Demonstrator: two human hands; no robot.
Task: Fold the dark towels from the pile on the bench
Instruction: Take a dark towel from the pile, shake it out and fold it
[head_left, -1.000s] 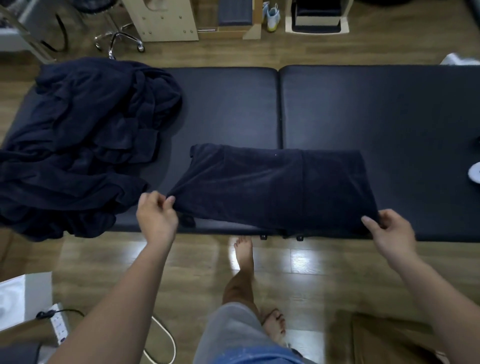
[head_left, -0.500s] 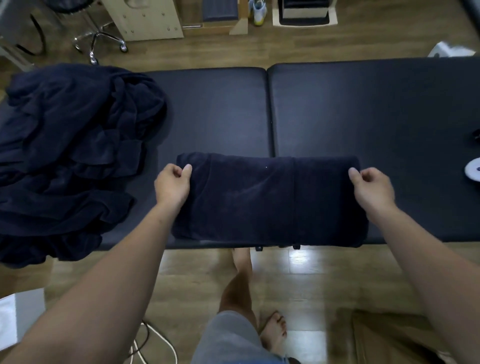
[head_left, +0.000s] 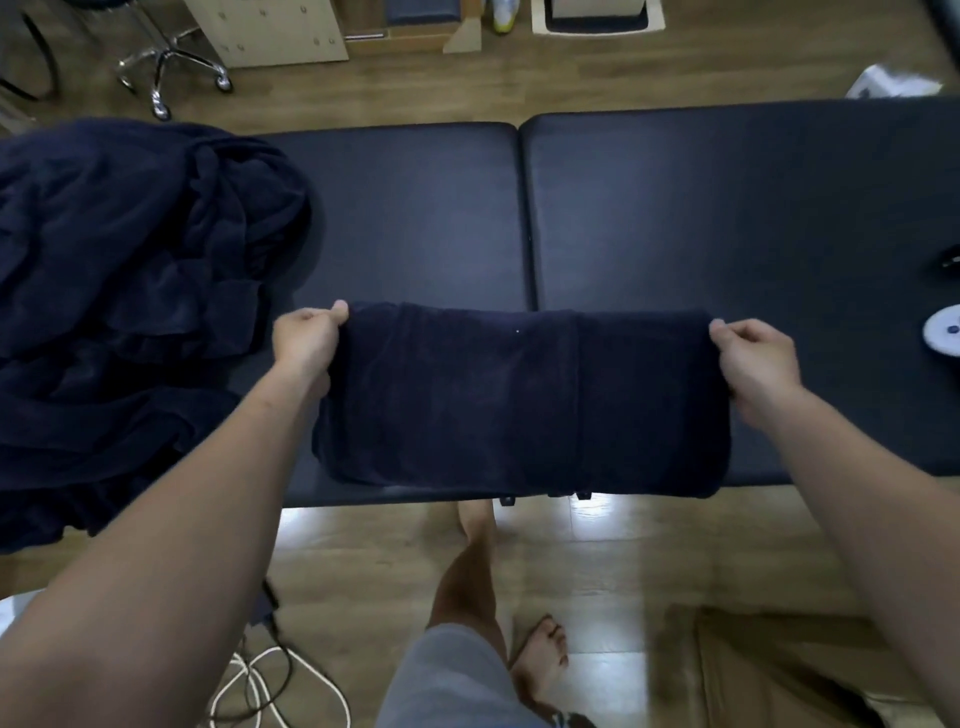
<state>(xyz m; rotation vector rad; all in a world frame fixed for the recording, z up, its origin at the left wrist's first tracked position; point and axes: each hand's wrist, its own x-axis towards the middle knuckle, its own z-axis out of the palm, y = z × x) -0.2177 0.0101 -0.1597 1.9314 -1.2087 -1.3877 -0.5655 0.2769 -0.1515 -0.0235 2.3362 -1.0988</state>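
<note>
Head view, looking down over the bench (head_left: 727, 208); its two black padded sections meet at a seam (head_left: 525, 218) that runs straight away from me. Folded towel (head_left: 519, 400): a wide dark band lying flat on the near part of the bench, straddling the seam; its near edge sits at the bench's near rim, and whether it overhangs I cannot tell. Left hand (head_left: 306, 340): at the towel's far left corner; thumb laid on top of the cloth and fingers curled against it, so the corner is pinched between them. Right hand (head_left: 756, 358): at the far right corner; fingers bent and closed together on the cloth's edge, thumb side hidden from me; both forearms reach in from the lower corners of the frame. Pile (head_left: 130, 291): unfolded dark towels heaped on the left end of the bench and spilling over its near edge; a strip of bare padding, crossed by my left forearm, separates it from the folded towel. White disc (head_left: 944, 336): on the bench at the right border, partly cut off, well apart from the towel. Beyond the bench: wooden floor (head_left: 649, 561), a chrome chair base (head_left: 166, 67), a pale cabinet (head_left: 280, 31). Below the bench: my bare feet (head_left: 540, 654), grey shorts (head_left: 447, 680), and loose cables (head_left: 270, 686) at lower left.
</note>
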